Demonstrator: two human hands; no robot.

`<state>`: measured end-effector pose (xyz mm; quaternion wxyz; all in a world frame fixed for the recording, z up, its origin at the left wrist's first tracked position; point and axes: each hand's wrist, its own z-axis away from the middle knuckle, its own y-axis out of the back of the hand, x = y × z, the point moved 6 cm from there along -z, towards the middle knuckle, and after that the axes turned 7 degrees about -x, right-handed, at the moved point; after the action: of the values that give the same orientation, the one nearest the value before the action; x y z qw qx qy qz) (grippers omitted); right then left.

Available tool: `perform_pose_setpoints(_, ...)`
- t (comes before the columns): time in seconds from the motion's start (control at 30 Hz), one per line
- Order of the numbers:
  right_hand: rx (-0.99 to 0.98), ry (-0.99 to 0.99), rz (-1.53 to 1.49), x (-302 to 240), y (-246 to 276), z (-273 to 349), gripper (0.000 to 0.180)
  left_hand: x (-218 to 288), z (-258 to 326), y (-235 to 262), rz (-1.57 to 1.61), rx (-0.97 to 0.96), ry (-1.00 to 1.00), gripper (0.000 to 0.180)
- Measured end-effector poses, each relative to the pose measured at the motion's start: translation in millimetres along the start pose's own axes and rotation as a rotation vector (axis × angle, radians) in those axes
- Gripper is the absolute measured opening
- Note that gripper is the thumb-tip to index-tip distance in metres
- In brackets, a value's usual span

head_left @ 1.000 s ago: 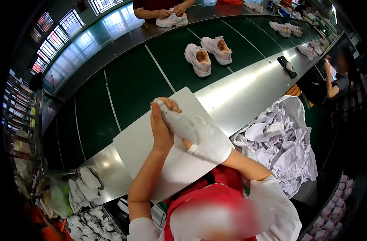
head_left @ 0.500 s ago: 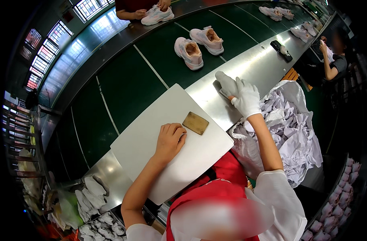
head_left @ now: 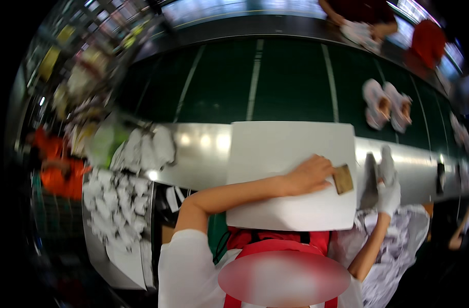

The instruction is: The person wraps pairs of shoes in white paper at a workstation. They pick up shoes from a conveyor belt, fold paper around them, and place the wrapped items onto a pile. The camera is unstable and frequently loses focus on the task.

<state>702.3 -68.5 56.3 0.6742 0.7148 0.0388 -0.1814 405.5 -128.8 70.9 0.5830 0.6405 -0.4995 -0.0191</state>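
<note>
My bare left hand [head_left: 312, 175] rests on a white board [head_left: 275, 146], its fingers loosely bent and slightly apart. At its fingertips lies a flat brownish block [head_left: 343, 179]; whether they touch it, the blur hides. To the right of the board, my right hand [head_left: 389, 194] wears a white glove with a bare thumb tip. It is closed round the near end of a white, elongated paper wad [head_left: 387, 156], which points away from me above the metal ledge.
On the green conveyor belt [head_left: 291, 77] at the right stands a pair of pale pink shoes [head_left: 378, 105]. A bag of crumpled paper [head_left: 398, 246] is below my right arm. White wads [head_left: 144, 149] and a bin of similar pieces [head_left: 116, 205] are left. Across the belt, a person handles a shoe [head_left: 358, 33].
My view has swung left, bringing the bin and the wads on that side into fuller view. My left hand is still beside the block; the right still holds the paper wad.
</note>
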Motion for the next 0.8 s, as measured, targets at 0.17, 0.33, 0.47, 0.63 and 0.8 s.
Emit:
perform_pose_setpoints(0.17,0.105,0.316,-0.247,-152.9,54.1,70.8,0.059,36.4,-10.2,7.9,1.295,0.135,0.371,0.087)
perform_pose_setpoints(0.33,-0.019,0.737,-0.394,-222.0,36.4,136.1,0.062,37.0,15.7,69.9,0.982,0.541,0.328,0.093)
perform_pose_setpoints(0.47,-0.120,0.849,-0.546,-225.0,27.6,146.1,0.064,-3.3,68.3,116.1,0.549,0.629,0.427,0.086)
perform_pose_setpoints(0.63,-0.071,0.678,0.014,-175.7,14.2,104.0,0.062,-62.4,216.9,182.5,-0.170,0.663,1.084,0.076)
perform_pose_setpoints(0.8,-0.069,0.618,0.213,-162.8,-2.4,93.9,0.056,-139.4,328.5,143.2,-0.216,0.490,1.453,0.072)
